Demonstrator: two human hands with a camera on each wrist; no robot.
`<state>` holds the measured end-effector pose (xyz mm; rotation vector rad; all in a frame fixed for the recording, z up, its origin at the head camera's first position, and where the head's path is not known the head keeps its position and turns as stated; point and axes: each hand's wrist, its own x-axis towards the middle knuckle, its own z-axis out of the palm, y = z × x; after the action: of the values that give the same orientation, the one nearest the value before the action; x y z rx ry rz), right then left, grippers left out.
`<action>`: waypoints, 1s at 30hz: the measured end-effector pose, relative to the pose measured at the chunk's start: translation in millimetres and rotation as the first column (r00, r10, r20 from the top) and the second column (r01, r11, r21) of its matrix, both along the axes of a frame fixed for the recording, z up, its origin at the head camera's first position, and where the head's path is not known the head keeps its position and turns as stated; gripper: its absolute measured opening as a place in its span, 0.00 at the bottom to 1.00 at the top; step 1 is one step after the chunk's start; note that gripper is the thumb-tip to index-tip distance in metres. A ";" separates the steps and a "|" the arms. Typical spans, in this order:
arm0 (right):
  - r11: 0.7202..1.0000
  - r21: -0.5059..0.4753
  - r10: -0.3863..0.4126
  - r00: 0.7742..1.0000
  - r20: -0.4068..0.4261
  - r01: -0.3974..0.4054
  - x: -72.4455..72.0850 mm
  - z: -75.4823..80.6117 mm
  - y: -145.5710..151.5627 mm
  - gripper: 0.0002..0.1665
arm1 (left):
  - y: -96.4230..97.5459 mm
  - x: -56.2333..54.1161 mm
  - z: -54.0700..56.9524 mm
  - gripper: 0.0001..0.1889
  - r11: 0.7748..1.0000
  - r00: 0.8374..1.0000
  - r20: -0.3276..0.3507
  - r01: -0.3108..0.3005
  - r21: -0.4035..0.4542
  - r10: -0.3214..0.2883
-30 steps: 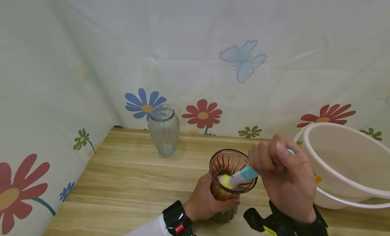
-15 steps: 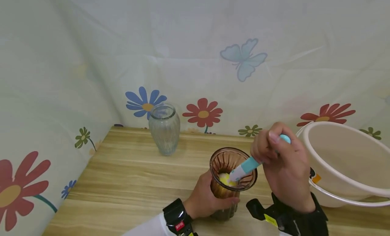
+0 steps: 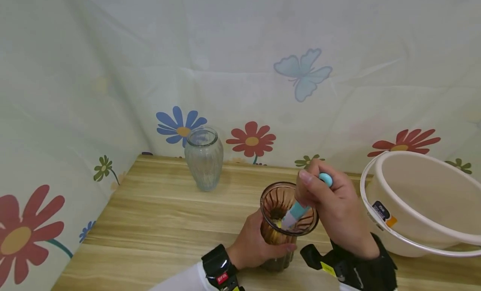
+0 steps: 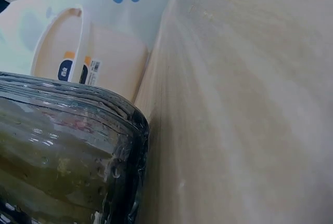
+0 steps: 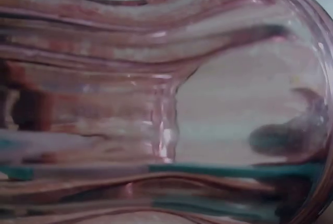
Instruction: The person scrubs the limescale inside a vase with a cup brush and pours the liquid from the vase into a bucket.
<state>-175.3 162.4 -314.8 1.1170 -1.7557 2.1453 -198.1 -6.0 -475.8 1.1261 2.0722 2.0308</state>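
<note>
In the head view my left hand [image 3: 248, 246] grips a brown-tinted, ribbed glass vase [image 3: 277, 237] around its body, the mouth tilted toward me. My right hand [image 3: 336, 205] is curled around the teal and white handle of a cleaning brush [image 3: 296, 212], whose round end pokes out above the fist. The brush slants down into the vase; only a bit of its yellow head shows, the rest hidden inside. Close up in the left wrist view is the vase's thick base [image 4: 67, 146], with droplets on it. Its ribbed wall [image 5: 104, 91] fills the right wrist view.
A clear ribbed glass vase [image 3: 204, 165] stands upright at the back of the wooden table [image 3: 158, 216]. On the right is a beige bucket [image 3: 417, 224] with its handle lowered toward me. A flower-printed cloth [image 3: 240, 40] hangs behind the table.
My right hand rose a little, then moved left and down, pushing the brush deeper; less of its yellow head shows. The left hand keeps the brown vase almost still.
</note>
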 end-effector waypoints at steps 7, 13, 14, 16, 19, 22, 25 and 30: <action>0.972 -0.185 0.129 0.987 -0.093 -0.145 -4.6 -3.5 -0.7 0.20 | 0.1 0.1 -0.5 0.36 1.000 1.000 0.002 -0.004 0.002 0.004; 0.956 -0.231 0.150 0.978 -0.146 -0.181 -5.2 -5.4 -2.8 0.20 | 0.1 0.7 -0.6 0.36 1.000 1.000 -0.014 -0.014 -0.005 0.014; 0.952 -0.240 0.159 0.976 -0.149 -0.192 -4.5 -5.6 -2.5 0.21 | 0.5 0.8 -0.4 0.37 1.000 1.000 -0.017 -0.012 -0.006 0.012; 0.938 -0.264 0.186 0.970 -0.158 -0.223 -3.2 -5.7 -1.2 0.20 | 1.2 1.1 0.2 0.38 1.000 1.000 -0.025 -0.005 -0.007 0.005; 0.907 -0.311 0.240 0.955 -0.175 -0.285 -1.0 -5.0 0.7 0.20 | 2.3 2.0 1.7 0.39 1.000 0.999 -0.039 0.003 -0.010 -0.004; 0.877 -0.350 0.272 0.941 -0.202 -0.329 1.5 -3.3 0.8 0.18 | 2.9 2.4 2.6 0.40 1.000 0.999 -0.051 0.006 -0.011 -0.006; 0.866 -0.370 0.270 0.937 -0.222 -0.337 4.7 -1.4 -1.0 0.17 | 2.4 2.1 2.1 0.39 1.000 0.999 -0.043 0.007 -0.012 -0.007; 0.870 -0.361 0.262 0.934 -0.241 -0.337 7.7 -0.1 -3.9 0.15 | 0.4 0.6 -1.4 0.39 1.000 1.000 -0.029 0.001 -0.022 -0.001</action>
<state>-167.7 158.5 -314.9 1.4870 -1.0510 2.3311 -197.5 -5.6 -477.1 1.1603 2.1019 1.9977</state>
